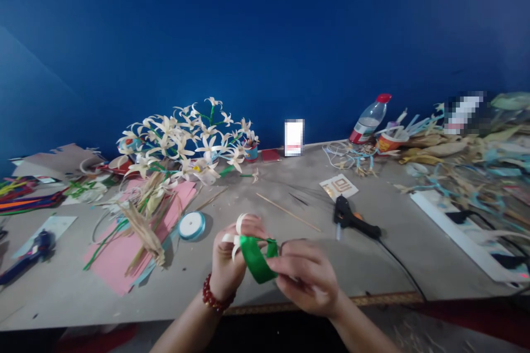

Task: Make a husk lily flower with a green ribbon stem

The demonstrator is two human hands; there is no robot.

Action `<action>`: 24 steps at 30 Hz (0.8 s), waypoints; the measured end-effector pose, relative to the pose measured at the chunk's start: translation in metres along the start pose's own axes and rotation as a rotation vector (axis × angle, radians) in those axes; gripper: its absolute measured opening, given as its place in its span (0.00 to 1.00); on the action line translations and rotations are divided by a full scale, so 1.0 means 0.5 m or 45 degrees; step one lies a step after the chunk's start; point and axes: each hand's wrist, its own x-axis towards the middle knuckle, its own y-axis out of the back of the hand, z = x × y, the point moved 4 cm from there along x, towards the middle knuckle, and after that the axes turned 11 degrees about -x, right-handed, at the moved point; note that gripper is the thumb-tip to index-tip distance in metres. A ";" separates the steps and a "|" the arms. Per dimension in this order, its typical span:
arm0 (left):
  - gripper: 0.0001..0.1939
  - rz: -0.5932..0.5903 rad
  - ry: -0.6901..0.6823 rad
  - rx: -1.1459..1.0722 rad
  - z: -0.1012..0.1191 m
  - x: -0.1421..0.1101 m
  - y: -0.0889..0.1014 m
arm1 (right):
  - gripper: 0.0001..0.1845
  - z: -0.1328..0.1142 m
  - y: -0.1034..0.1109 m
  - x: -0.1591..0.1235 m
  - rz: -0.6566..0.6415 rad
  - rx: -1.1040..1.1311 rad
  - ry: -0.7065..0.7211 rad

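Near the front edge of the table, my left hand [230, 265] is closed around a cream-coloured flower [235, 240] with curled petals; its stem is hidden by the fingers. A loop of green ribbon [257, 262] hangs between my hands, beside the flower. Pinched together, the fingers of my right hand [308, 276] grip the ribbon's right end. A red bead bracelet [217, 297] circles the left wrist. Left of my hands lies a spool of pale blue ribbon [191, 225].
Many finished cream flowers [182, 138] stand at the back left. A black glue gun [351, 219] with its cord lies to the right, near a white power strip [455, 237]. Pink paper [110, 265] with dried husks is at left. A bottle [370, 119] leans at the back.
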 end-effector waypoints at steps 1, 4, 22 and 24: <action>0.04 0.003 -0.015 -0.006 0.002 0.002 -0.002 | 0.14 -0.004 0.001 -0.001 -0.017 -0.034 0.043; 0.02 0.046 -0.037 -0.078 -0.002 0.001 -0.002 | 0.11 -0.014 0.007 -0.002 -0.094 0.003 0.060; 0.01 0.141 -0.138 0.013 -0.043 -0.002 0.049 | 0.12 0.173 0.105 -0.187 -0.477 -0.786 -0.758; 0.02 0.167 -0.177 0.037 -0.042 -0.002 0.052 | 0.19 0.191 0.150 -0.182 -0.417 -0.888 -0.698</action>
